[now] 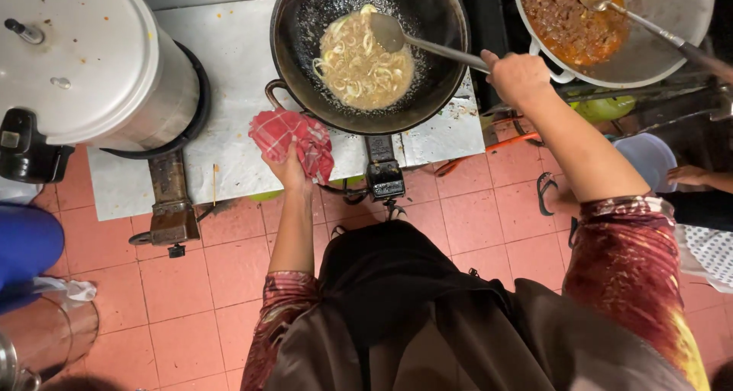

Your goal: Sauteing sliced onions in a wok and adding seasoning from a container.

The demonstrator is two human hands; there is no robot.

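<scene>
Left hand [289, 166] clamps a red cloth [294, 140] at the wok's [427, 93] 7 o'clock handle — right hand [518, 76] grips the ladle [416, 41].

Cloth [292, 140]: red w/ white check. Wok [370, 51] black, onions [365, 59] pale cream. Floor tiles [221, 284] salmon-pink; sleeves [630, 261] dark red, mottled w/ gold.

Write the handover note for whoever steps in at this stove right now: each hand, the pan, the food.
Left hand: grips a red checked cloth at the black wok's near handle.
Right hand: holds the long metal spatula, blade in the wok.
Wok sits on the burner, holding pale sliced onions in bubbling oil.
Done: onions are in, softened, not browned.
Left: likely more stirring.
Nearby: big lidded pot on the left, a second pan of reddish-brown food on the right.
</scene>
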